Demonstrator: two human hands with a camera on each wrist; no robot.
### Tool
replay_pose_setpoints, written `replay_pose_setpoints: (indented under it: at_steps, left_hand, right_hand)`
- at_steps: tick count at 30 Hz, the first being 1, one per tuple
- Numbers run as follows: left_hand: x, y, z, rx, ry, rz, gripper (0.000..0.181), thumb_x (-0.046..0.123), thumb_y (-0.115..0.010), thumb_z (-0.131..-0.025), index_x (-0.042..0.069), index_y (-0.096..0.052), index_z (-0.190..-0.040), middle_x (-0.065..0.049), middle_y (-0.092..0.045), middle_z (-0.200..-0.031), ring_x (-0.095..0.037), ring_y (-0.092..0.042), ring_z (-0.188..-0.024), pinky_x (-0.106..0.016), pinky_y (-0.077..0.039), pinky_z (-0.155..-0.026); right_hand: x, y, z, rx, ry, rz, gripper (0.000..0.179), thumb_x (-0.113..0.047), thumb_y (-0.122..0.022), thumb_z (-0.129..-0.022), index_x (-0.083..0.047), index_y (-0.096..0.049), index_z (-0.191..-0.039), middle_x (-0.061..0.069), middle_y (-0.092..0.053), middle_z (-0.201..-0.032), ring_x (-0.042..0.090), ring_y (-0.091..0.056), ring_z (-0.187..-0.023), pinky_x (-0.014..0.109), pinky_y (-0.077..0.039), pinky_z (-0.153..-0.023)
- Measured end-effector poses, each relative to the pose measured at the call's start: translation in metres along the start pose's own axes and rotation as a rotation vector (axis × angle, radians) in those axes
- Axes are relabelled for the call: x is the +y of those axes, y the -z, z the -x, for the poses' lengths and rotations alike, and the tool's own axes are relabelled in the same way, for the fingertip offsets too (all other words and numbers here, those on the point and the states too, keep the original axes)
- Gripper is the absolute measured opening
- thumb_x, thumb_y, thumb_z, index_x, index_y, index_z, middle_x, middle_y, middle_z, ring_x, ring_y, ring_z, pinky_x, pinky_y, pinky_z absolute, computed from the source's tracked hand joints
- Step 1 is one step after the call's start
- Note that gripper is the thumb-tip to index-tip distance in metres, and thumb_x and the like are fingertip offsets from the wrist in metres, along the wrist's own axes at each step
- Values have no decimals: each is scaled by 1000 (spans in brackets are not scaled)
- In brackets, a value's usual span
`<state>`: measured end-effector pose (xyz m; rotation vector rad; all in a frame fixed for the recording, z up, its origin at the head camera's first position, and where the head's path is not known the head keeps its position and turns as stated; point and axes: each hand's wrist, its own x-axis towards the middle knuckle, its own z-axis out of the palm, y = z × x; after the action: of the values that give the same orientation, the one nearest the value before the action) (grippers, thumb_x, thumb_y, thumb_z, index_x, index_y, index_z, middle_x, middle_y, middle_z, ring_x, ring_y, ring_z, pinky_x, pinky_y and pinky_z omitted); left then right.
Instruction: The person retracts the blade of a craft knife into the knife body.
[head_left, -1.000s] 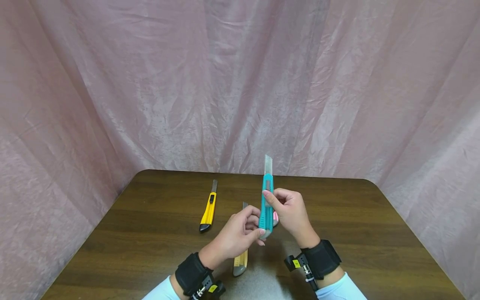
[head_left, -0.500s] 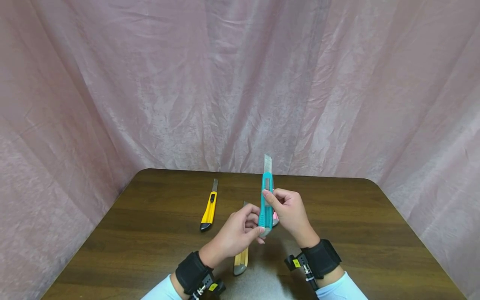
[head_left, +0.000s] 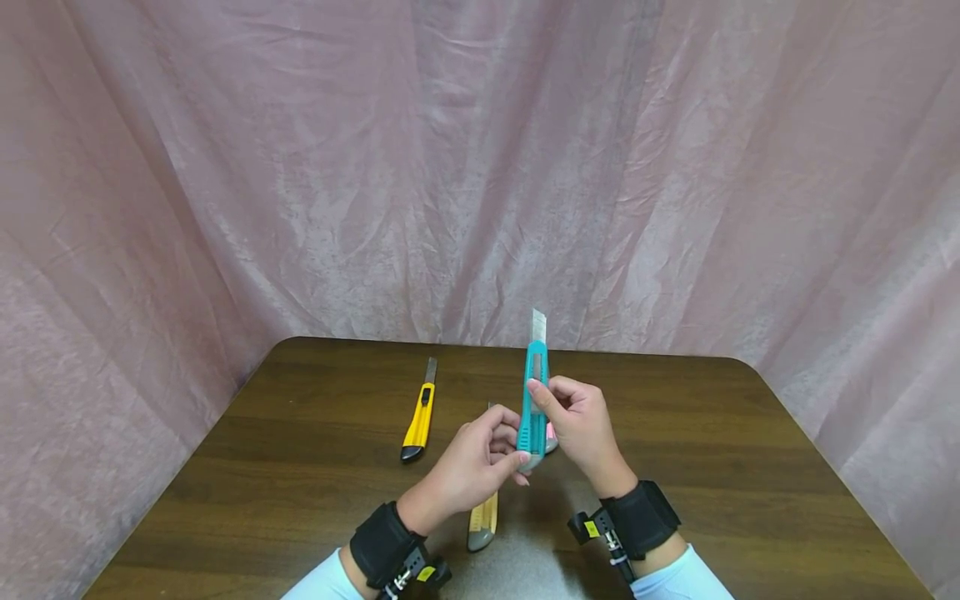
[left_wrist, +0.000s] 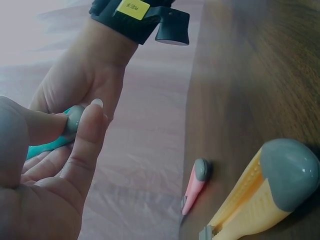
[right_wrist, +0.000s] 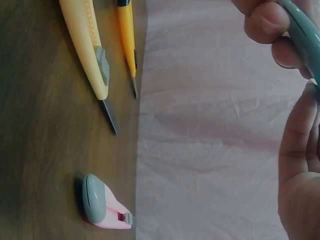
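Both hands hold a teal utility knife (head_left: 533,429) up above the table, its blade (head_left: 539,326) extended and pointing away from me. My left hand (head_left: 474,467) pinches the grey butt end between thumb and fingers, as the left wrist view shows close up. Around the middle of the handle, my right hand (head_left: 588,427) grips with its thumb on the slider side. Below the hands lies a pale yellow utility knife (head_left: 482,523), partly covered by the left hand in the head view. A pink utility knife (right_wrist: 116,209) lies beyond, mostly hidden behind the teal one from above.
A bright yellow utility knife (head_left: 418,423) with a black end lies left of the hands, blade out. The pale yellow knife's blade (right_wrist: 109,118) is exposed too. The brown wooden table (head_left: 247,475) ends in front of a pink curtain (head_left: 480,167).
The blade tip of the teal utility knife has tilted very slightly to the right. Both hands keep the same hold and place.
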<state>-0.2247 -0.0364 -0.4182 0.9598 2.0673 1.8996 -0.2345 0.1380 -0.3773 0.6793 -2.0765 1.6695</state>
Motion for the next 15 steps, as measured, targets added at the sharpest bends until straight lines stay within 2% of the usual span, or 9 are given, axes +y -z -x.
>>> replay_pose_setpoints:
  at_steps: [7,15]
  left_hand:
    - [-2,0,1,0,14,-14,31,-5,-60,-90,9,-44,-112,-5,-63,-93,-29,-63,-76,-36,-58,-62]
    - [-1,2,2,2,8,-30,32,-4,-61,-90,10,-44,-113,-5,-63,-94,-25,-63,-74,-36,-58,-62]
  right_hand:
    - [1,-1,0,2,2,17,24,-5,-60,-93,-2,-63,-70,13,-49,-56,16,-41,-49,21,-34,-37]
    - [2,-2,-1,-24,22,-37,15,-2,-62,-91,-1,-65,-76,11,-53,-61,19,-45,-53,23,-40,-42]
